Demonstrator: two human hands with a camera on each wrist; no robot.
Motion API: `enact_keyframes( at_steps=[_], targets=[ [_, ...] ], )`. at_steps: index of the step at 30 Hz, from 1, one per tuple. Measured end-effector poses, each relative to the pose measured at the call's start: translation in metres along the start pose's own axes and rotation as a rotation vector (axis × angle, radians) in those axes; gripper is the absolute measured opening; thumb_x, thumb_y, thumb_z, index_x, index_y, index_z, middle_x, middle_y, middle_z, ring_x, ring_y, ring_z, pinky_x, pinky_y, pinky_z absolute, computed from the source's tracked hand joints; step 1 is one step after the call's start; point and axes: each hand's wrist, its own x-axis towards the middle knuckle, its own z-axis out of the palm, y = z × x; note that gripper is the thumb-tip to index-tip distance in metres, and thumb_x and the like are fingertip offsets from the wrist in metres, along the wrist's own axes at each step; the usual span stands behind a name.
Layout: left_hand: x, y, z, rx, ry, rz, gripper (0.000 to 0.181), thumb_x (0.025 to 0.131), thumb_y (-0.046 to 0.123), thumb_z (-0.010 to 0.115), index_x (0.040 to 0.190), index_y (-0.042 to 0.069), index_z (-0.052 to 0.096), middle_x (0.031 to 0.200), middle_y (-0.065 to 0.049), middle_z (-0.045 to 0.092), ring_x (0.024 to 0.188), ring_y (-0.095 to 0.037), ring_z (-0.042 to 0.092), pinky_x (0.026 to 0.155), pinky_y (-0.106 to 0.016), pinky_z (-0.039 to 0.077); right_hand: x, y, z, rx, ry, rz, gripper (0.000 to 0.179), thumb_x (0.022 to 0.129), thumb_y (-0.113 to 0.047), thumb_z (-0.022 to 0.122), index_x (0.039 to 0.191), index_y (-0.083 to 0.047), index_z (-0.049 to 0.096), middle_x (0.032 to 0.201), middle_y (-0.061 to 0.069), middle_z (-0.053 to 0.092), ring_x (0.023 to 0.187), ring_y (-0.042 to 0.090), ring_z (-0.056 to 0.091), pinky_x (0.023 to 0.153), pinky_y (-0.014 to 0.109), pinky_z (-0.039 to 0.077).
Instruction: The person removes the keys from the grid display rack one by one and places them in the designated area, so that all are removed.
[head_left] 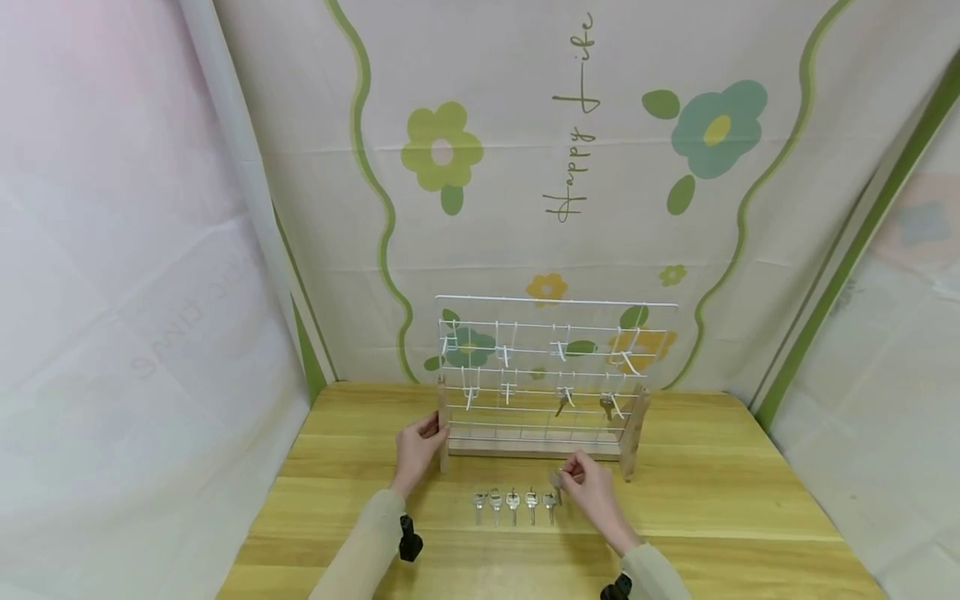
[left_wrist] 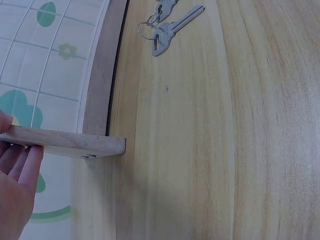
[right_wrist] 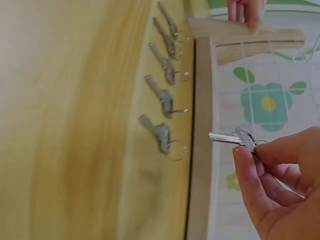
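My right hand [head_left: 588, 485] pinches a silver key [right_wrist: 235, 137] by its ring end between thumb and forefinger, raised off the table in front of the rack. With my left hand [head_left: 418, 454] I grip the wooden side post [left_wrist: 65, 140] of the white wire rack [head_left: 540, 437], thumb on one face and fingers on the other. Several keys [head_left: 513, 500] with small rings lie in a row on the table before the rack. Two keys, one of them at the right end [head_left: 607, 407], hang from hooks in the rack's lower row.
White hooks [head_left: 561, 350] stick out toward me from the rack in two rows. The rack's other wooden post [head_left: 634, 433] stands to the right. Behind the wooden table [head_left: 712, 483] hangs a flower-printed cloth [head_left: 495, 233], with more cloth at both sides.
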Motion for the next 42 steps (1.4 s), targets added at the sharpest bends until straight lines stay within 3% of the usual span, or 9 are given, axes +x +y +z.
enact_keyframes(
  at_steps=[4, 11, 16, 25, 32, 39, 42],
  targets=[
    [-0.002, 0.005, -0.001, 0.003, 0.001, 0.000, 0.039, 0.090, 0.004, 0.070, 0.126, -0.008, 0.063, 0.123, -0.029, 0.066, 0.111, -0.040, 0.068, 0.085, -0.030, 0.062, -0.005, 0.012, -0.001, -0.016, -0.032, 0.052, 0.014, 0.083, 0.003, 0.071, 0.081, -0.006, 0.060, 0.078, 0.005, 0.067, 0.069, 0.008, 0.063, 0.057, 0.014, 0.053],
    [-0.015, 0.037, -0.006, 0.008, -0.035, 0.020, 0.038, 0.091, -0.001, 0.067, 0.126, -0.014, 0.060, 0.123, -0.034, 0.063, 0.112, -0.044, 0.066, 0.085, -0.031, 0.062, -0.009, 0.028, -0.002, -0.003, -0.048, 0.105, 0.015, 0.078, 0.005, 0.070, 0.078, -0.006, 0.060, 0.075, 0.005, 0.065, 0.066, 0.006, 0.058, 0.055, 0.014, 0.050],
    [-0.020, 0.044, -0.007, 0.008, -0.036, 0.020, 0.039, 0.091, -0.001, 0.067, 0.126, -0.015, 0.059, 0.124, -0.034, 0.062, 0.113, -0.045, 0.066, 0.087, -0.030, 0.061, -0.011, 0.038, 0.000, 0.007, -0.067, 0.147, 0.015, 0.078, 0.006, 0.069, 0.078, -0.005, 0.059, 0.073, 0.005, 0.064, 0.059, 0.004, 0.056, 0.049, 0.014, 0.048],
    [-0.019, 0.043, -0.007, -0.009, -0.021, 0.017, 0.039, 0.090, -0.002, 0.068, 0.126, -0.014, 0.060, 0.123, -0.034, 0.063, 0.112, -0.044, 0.066, 0.087, -0.030, 0.061, -0.012, 0.046, 0.002, 0.008, -0.082, 0.201, 0.012, 0.080, 0.005, 0.069, 0.080, -0.003, 0.061, 0.073, 0.006, 0.065, 0.058, 0.006, 0.056, 0.048, 0.015, 0.048],
    [-0.018, 0.041, -0.007, 0.002, -0.041, 0.014, 0.039, 0.091, -0.001, 0.067, 0.127, -0.014, 0.059, 0.125, -0.033, 0.063, 0.114, -0.044, 0.065, 0.089, -0.031, 0.061, -0.012, 0.049, 0.002, -0.043, -0.068, 0.185, 0.012, 0.079, 0.005, 0.069, 0.079, -0.004, 0.061, 0.074, 0.005, 0.066, 0.062, 0.007, 0.056, 0.050, 0.015, 0.046],
    [-0.003, 0.006, -0.001, 0.000, -0.021, 0.004, 0.040, 0.091, 0.002, 0.069, 0.128, -0.010, 0.061, 0.125, -0.030, 0.064, 0.114, -0.042, 0.066, 0.088, -0.032, 0.061, -0.011, 0.052, 0.002, -0.100, -0.031, 0.142, 0.014, 0.077, 0.004, 0.071, 0.078, -0.006, 0.061, 0.074, 0.004, 0.067, 0.066, 0.005, 0.056, 0.057, 0.015, 0.046],
    [-0.001, -0.001, -0.001, -0.008, -0.015, 0.011, 0.040, 0.090, 0.005, 0.070, 0.128, -0.007, 0.062, 0.124, -0.029, 0.066, 0.112, -0.039, 0.068, 0.087, -0.031, 0.062, -0.010, 0.053, 0.003, -0.112, -0.027, 0.127, 0.015, 0.077, 0.005, 0.072, 0.077, -0.006, 0.062, 0.075, 0.004, 0.067, 0.068, 0.006, 0.057, 0.058, 0.016, 0.047]
  ],
)
